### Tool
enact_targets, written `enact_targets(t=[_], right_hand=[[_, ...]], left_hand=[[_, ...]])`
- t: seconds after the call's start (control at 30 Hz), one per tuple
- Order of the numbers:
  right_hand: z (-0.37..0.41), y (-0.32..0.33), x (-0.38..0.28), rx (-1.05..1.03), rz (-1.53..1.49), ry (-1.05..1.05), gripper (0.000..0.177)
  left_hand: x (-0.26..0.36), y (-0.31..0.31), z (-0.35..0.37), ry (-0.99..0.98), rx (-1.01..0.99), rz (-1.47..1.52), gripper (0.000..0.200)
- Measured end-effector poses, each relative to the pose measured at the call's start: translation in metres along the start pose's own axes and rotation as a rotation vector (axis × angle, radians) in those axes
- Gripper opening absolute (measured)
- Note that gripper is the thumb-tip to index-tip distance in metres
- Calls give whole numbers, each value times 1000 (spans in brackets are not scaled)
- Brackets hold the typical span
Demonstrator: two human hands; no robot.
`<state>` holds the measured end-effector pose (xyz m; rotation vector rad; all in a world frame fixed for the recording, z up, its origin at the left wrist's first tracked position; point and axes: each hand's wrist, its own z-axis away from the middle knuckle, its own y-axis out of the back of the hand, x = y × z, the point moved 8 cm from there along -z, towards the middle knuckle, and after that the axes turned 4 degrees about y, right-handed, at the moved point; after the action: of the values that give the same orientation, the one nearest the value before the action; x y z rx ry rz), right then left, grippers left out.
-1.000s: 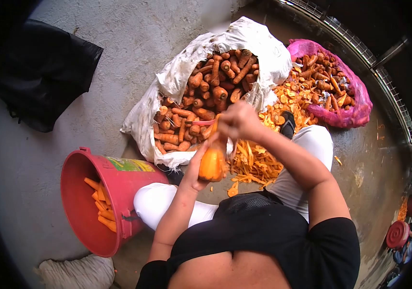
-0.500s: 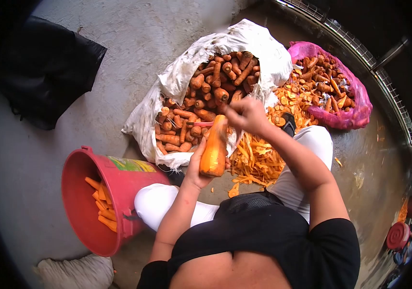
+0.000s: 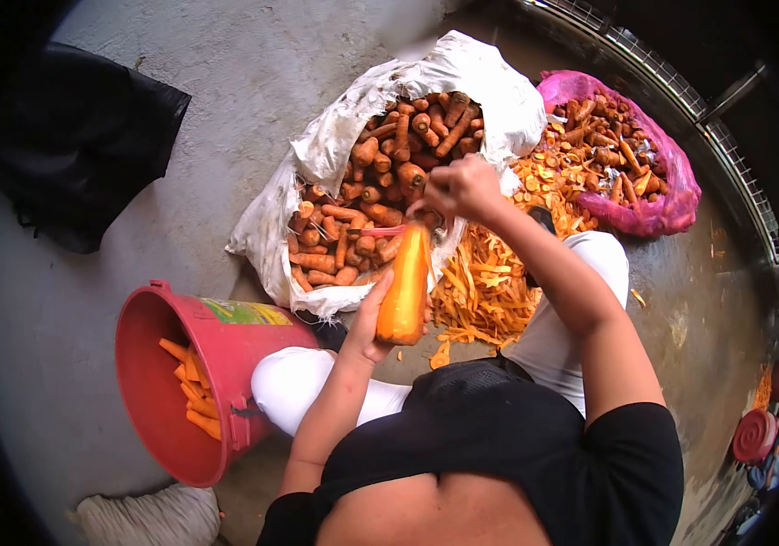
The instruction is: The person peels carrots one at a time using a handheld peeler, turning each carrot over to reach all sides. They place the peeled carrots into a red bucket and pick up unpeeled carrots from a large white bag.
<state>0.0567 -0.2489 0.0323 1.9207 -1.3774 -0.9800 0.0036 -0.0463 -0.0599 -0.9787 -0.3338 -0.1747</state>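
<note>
A large carrot (image 3: pixel 403 296), mostly peeled to bright orange, stands tilted in my left hand (image 3: pixel 373 318), whose fingers wrap round its lower part. At the carrot's top end is my right hand (image 3: pixel 464 189), fingers closed; a small tool with a pinkish-red handle (image 3: pixel 385 231) shows beside it, but how the hand holds it is unclear. Behind both hands a white sack (image 3: pixel 267 232) lies open, full of unpeeled carrots (image 3: pixel 400 146). Orange peelings (image 3: pixel 480 291) are heaped on the floor right of the carrot.
A red bucket (image 3: pixel 253 332) with peeled carrots (image 3: pixel 197 387) lies tipped at the left. A pink sack (image 3: pixel 676 182) of carrot pieces is at the upper right. Black cloth (image 3: pixel 89 136) lies at the upper left, a pale sack (image 3: pixel 148 517) at the lower left, a red lid (image 3: pixel 754 435) far right.
The carrot has turned in my left hand and now shows a smoother, brighter side; its dark patch is no longer visible. My right hand has moved slightly up. The view has shifted a little.
</note>
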Motion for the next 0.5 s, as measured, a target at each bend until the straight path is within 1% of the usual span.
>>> enact_targets(t=[0.03,0.07,0.1,0.13,0.17,0.2,0.27,0.3,0.33,0.37,0.4,0.43,0.47,0.5], right_hand=[[0,-15,26,-83,143,-12,16],[10,-32,60,-144,162,-108,18],[24,-42,91,-315,192,-407,22],[38,-44,111,-338,225,-557,27],[47,-48,121,-286,214,-627,28],[49,-41,119,-238,205,-695,28],[46,-41,108,-192,16,-744,30],[36,-32,91,-165,-81,-765,30],[28,-23,69,-179,-294,-818,32],[26,-27,55,-83,-450,-785,33],[22,-28,28,-84,-712,-689,32],[16,-15,-5,-35,-761,-538,36],[10,2,-36,-142,-631,-342,38],[12,10,-58,-20,-425,-15,26]], left_hand=[[0,2,-2,-9,-28,1,51],[1,-6,-1,-24,-77,7,52],[4,-14,3,-34,-119,6,52],[6,-19,6,-41,-158,8,53],[8,-18,5,-67,-182,17,55],[11,-14,3,-76,-141,30,55],[14,-6,1,-98,-60,61,57],[15,-5,0,-96,-83,70,56],[16,-2,-2,-94,-107,78,55],[16,0,-5,-92,-131,88,55],[15,0,-7,-91,-156,102,54],[17,2,-9,-101,-117,120,51],[19,3,-11,-111,-76,139,49],[19,3,-11,-120,-32,157,46]])
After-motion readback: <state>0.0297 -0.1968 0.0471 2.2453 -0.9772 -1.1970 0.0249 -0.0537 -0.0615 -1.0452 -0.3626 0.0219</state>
